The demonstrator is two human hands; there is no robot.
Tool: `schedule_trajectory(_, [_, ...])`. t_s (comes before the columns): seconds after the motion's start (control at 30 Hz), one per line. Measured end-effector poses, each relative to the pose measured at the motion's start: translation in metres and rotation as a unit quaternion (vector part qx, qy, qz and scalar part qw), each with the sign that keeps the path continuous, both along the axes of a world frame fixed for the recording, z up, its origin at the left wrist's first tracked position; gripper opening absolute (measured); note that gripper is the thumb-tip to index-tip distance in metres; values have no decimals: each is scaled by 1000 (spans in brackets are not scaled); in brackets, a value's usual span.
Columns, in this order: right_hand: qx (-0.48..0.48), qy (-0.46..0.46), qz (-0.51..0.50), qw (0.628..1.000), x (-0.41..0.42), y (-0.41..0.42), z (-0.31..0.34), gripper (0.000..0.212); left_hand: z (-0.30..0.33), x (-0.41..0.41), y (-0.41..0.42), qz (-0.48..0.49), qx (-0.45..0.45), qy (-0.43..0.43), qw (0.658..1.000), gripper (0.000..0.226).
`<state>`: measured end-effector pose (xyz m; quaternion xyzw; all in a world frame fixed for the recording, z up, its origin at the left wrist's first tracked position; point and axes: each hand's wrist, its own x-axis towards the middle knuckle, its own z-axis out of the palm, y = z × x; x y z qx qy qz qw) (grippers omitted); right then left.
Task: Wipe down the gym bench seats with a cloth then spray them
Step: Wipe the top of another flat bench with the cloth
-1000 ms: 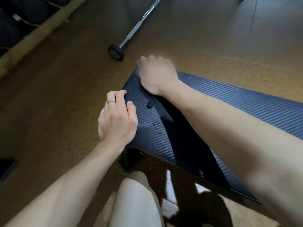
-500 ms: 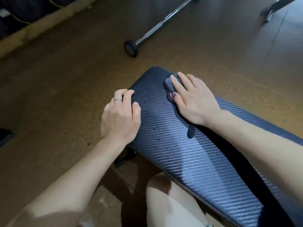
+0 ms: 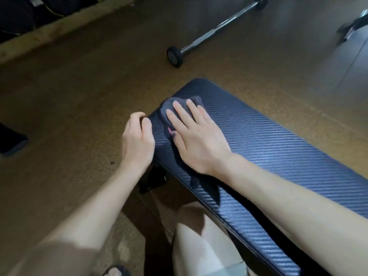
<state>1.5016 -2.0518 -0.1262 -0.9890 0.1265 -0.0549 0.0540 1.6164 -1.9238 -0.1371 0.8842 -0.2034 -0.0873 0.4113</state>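
Note:
A dark blue ribbed bench seat point(image 3: 278, 148) runs from the middle of the view toward the lower right. A dark grey cloth point(image 3: 169, 108) lies near its far end, a corner trailing out under my wrist. My right hand point(image 3: 195, 138) presses flat on the cloth with straight fingers. My left hand point(image 3: 137, 140) holds the bench's left edge, its fingers curled over the side. No spray bottle is in view.
A barbell point(image 3: 211, 32) lies on the brown floor beyond the bench, its end cap nearest. A dark rack point(image 3: 18, 14) fills the top left corner. A black object point(image 3: 10, 144) sits at the left edge. My knee point(image 3: 201, 246) is below the bench.
My right hand slid the cloth from the bench's far end toward its left edge, close to my left hand. My left hand's fingers curled further over the edge.

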Motion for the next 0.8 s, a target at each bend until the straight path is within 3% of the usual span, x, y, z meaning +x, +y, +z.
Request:
schedule_trajectory(0.1, [7,24,38,999,-68,35,7,57,-3,-1,15,3,-67,136,988,33])
schedule_trajectory(0.2, [-5,31,62,998,-76,33,5,58,-2,-3,19,-13,-113,154,982,33])
schedule_trajectory(0.37, [-32,22,0,999,29,12,-3,63,-8,6,13,24,-84,148,985,39])
schedule_trajectory(0.43, [-34,18,-26,999,55,14,-1,64,-8,10,15,23,-125,200,972,47])
schedule_trajectory(0.5, [-35,10,-25,999,35,26,-2,60,-8,9,23,8,-173,255,951,55])
schedule_trajectory(0.67, [-51,41,10,998,-72,68,2,58,-7,14,34,-49,-162,249,954,63])
schedule_trajectory(0.8, [-95,42,29,994,-30,67,2,58,-3,19,37,-58,-143,250,956,64])
